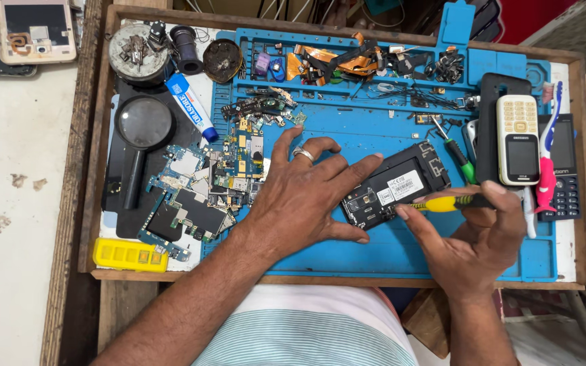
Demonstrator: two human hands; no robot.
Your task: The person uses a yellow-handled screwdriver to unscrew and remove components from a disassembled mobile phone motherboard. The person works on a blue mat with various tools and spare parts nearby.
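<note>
I see my left hand (303, 196) spread flat on the blue repair mat (388, 251), fingers wide, gripping nothing; index and thumb tips press the left edge of the opened black phone (395, 193). That phone lies back-up mid-mat, tilted, w/ a small white rectangular label near its centre. My right hand (473, 237) is closed round a yellow-handled screwdriver (449, 202), held near level, tip on the phone's lower right part.

A second screwdriver, green grip (461, 163), lies just beyond the phone. Right of it a white keypad phone (517, 139) sits on a black case, next to a pink-and-white toothbrush (548, 169) and a dark keypad phone (568, 176).

Left of my hand: a heap of circuit boards (198, 196), a black magnifying glass (142, 129), and a white tube w/ blue cap and blue band (191, 105), lying slantwise. A yellow compartment box (130, 255) sits at the near left corner of the wooden tray (93, 169). Mat's top slots hold orange flex strips and small parts (347, 61). On the worktop (15, 224), far left, a phone w/ its back open (35, 30).
</note>
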